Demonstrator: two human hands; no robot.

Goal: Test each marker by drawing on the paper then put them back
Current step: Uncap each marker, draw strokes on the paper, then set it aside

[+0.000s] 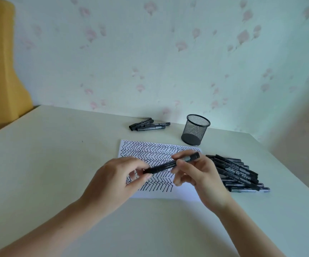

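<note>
At frame centre, over the white zigzag-covered paper sheet (pixel 161 154), the left hand (pixel 113 180) pinches the black cylindrical marker (pixel 170 165) at its cap end, seemingly; the right hand (pixel 200 175) grips its barrel. Pull straight apart, keeping the barrel steady.

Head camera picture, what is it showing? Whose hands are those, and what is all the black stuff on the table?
The camera sits on a person's head and looks down, so you see that person's own two hands. The left hand and the right hand both hold one black marker above a sheet of paper covered in zigzag test lines. On the table a big pile of markers lies to the right, and a small group of markers lies farther back. Beside that stands a black mesh pen cup. I see no markers in it.
</note>
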